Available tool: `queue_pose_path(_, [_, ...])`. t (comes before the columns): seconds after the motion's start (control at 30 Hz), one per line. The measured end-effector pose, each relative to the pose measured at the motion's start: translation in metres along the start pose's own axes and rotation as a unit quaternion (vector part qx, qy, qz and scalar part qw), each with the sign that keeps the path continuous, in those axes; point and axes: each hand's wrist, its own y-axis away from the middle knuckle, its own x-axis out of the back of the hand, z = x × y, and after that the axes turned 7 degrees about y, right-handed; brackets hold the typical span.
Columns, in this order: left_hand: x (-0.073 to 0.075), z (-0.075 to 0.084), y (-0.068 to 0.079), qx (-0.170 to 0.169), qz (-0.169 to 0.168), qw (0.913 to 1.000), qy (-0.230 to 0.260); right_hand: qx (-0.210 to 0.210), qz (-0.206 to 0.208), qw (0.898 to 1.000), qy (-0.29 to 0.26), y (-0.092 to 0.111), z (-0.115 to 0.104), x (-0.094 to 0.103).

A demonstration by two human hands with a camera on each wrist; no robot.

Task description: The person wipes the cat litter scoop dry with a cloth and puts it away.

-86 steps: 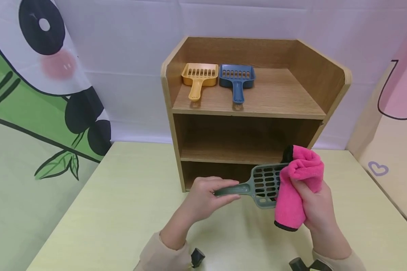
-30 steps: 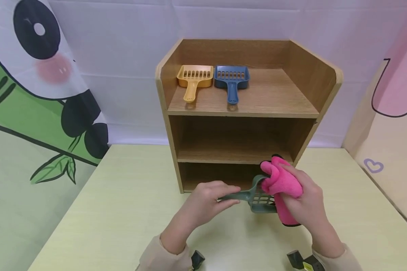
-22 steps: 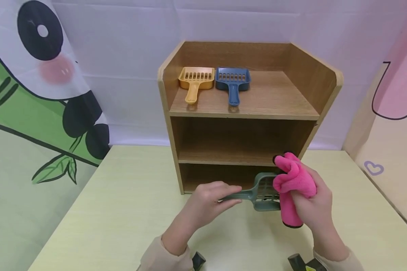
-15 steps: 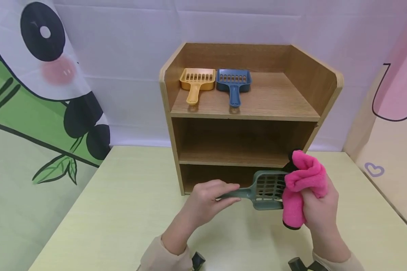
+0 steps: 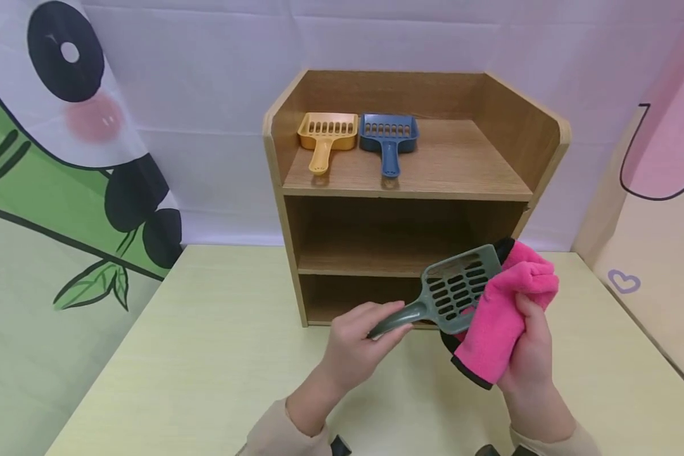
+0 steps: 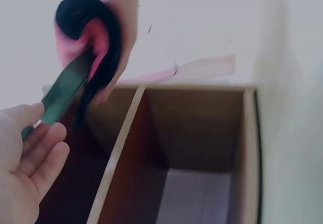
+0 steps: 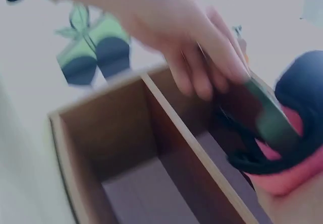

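Observation:
A dark green litter scoop (image 5: 455,288) with a slotted head is held up in front of the shelf. My left hand (image 5: 356,345) pinches its handle between thumb and fingers. In my right hand (image 5: 532,361) is a bunched pink cloth (image 5: 504,316) with black edging, folded around the far right edge of the scoop's head. In the left wrist view, the cloth (image 6: 96,37) wraps both faces of the scoop (image 6: 65,90). From the right wrist view, the left fingers (image 7: 202,75) grip the handle, while the scoop's head goes into the cloth's fold.
A wooden shelf unit (image 5: 407,193) stands at the back of the pale table (image 5: 205,354). On its top level lie a yellow litter scoop (image 5: 327,133) and a blue litter scoop (image 5: 389,136), side by side. A printed cloth backdrop (image 5: 222,95) hangs behind.
The green scoop has tilted so its head points up and right, its slotted face turned more toward me. The right hand and cloth have shifted and rotated around the head's outer edge.

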Motion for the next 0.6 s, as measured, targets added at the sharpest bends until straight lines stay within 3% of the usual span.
queue_pose_path(0.13, [-0.013,0.005,0.005,0.01,-0.014,0.9996,-0.02,-0.054,0.061,0.996,0.043,0.005,0.01,-0.012])
queue_pose_path(0.37, [-0.021,0.01,0.011,0.017,-0.062,0.996,-0.062,-0.15,0.161,0.966,0.138,0.005,0.022,-0.028])
queue_pose_path(0.5, [-0.02,0.011,0.011,-0.007,-0.065,0.9928,-0.101,-0.166,0.189,0.957,0.143,0.002,0.022,-0.028])
queue_pose_path(0.6, [-0.019,0.013,0.009,-0.024,-0.066,0.9897,-0.124,-0.159,0.202,0.956,0.14,0.002,0.022,-0.028])
